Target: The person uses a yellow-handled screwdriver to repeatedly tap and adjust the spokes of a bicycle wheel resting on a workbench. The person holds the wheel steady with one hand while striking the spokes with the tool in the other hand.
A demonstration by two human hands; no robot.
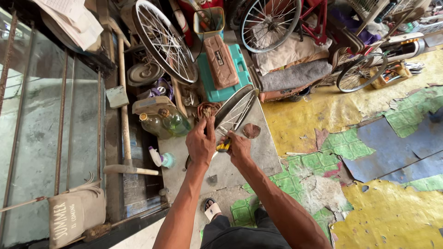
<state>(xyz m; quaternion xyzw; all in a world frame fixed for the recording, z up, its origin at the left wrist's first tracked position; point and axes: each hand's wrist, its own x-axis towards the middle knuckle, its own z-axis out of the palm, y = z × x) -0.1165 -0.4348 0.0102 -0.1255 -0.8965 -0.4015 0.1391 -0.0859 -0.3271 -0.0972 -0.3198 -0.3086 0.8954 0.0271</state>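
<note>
Head view looks down on my 2 hands over a grey slab (263,152) on the floor. My left hand (200,140) is closed around the near edge of a wheel rim (235,109), which stands tilted on the slab, leaning away from me. My right hand (238,147) is closed on a yellow-handled tool (224,145), held just beside the rim's lower edge; I cannot tell whether its tip touches the rim. A brown scrap (251,131) lies on the slab just right of the rim. Left of my hands stand 2 bottles (166,122), and a small spray bottle (159,157) lies near them. A teal case (226,69) sits behind the rim, with a spoked wheel (164,40) leaning beside it. My sandalled foot (212,210) shows below my arms.
</note>
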